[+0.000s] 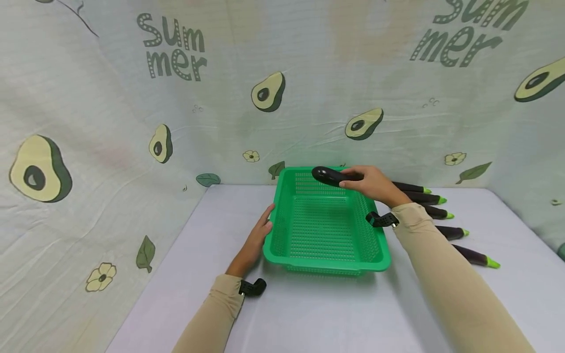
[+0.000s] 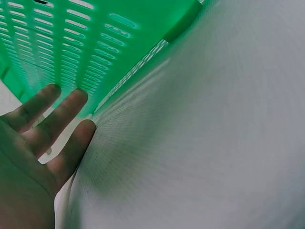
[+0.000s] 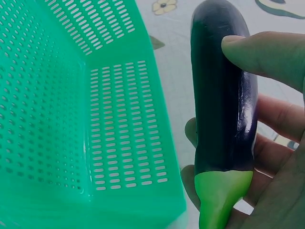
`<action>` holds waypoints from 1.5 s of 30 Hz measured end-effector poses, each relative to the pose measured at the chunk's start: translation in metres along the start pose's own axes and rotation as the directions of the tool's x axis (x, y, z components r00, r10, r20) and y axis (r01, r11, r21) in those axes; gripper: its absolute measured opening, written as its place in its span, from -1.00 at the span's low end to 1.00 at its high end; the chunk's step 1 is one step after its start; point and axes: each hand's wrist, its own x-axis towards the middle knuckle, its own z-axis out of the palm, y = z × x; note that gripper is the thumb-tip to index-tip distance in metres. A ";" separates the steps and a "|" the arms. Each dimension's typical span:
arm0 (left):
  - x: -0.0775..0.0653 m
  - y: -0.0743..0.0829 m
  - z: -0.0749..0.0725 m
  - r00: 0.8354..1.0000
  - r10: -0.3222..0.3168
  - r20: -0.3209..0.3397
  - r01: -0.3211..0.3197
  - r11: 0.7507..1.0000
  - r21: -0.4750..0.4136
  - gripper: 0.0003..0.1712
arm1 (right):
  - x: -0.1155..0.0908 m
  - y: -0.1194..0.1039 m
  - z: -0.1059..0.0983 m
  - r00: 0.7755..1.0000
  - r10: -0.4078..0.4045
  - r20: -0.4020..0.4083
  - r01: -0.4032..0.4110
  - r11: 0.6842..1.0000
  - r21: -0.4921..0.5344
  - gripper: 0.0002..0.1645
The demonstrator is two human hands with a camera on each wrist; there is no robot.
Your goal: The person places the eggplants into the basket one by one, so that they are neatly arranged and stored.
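Over the far right part of a green plastic basket point(image 1: 324, 264), my right hand point(image 1: 372, 185) grips a dark purple eggplant point(image 1: 326, 175). In the right wrist view the thumb lies along the eggplant point(image 3: 221, 95) and the fingers curl behind it; its green stem end points down in that view. My left hand point(image 1: 256, 240) is at the basket's left side, fingers extended. The left wrist view shows those fingers point(image 2: 59, 119) spread against or very near the basket's perforated wall point(image 2: 100, 43). No objects show on the basket floor.
Several more eggplants point(image 1: 476, 256) lie in a column on the white table point(image 1: 335, 314) right of the basket, partly hidden by my right arm. A curtain point(image 1: 309, 127) printed with avocados hangs behind the table.
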 end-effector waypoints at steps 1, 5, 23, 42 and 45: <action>0.000 0.000 0.000 1.000 -0.001 0.000 0.001 1.000 0.005 -0.35 | 0.001 0.000 0.000 1.000 -0.001 0.001 0.001 1.000 -0.002 -0.25; 0.000 0.002 0.000 1.000 -0.009 -0.007 0.009 1.000 0.002 -0.35 | 0.009 -0.002 0.004 1.000 -0.014 0.005 0.014 1.000 0.004 -0.29; 0.001 0.001 0.003 1.000 0.010 -0.013 -0.010 1.000 -0.001 -0.36 | 0.040 -0.001 0.029 0.999 0.013 0.032 -0.015 0.996 0.089 -0.32; 0.003 -0.013 0.002 1.000 0.023 -0.020 -0.023 0.999 -0.022 -0.35 | 0.056 0.014 0.048 0.996 0.085 0.014 -0.085 0.996 0.003 -0.37; 0.002 -0.002 0.002 1.000 0.009 0.000 -0.009 1.000 -0.013 -0.35 | 0.057 0.015 0.050 0.998 0.065 0.015 -0.064 0.997 -0.043 -0.39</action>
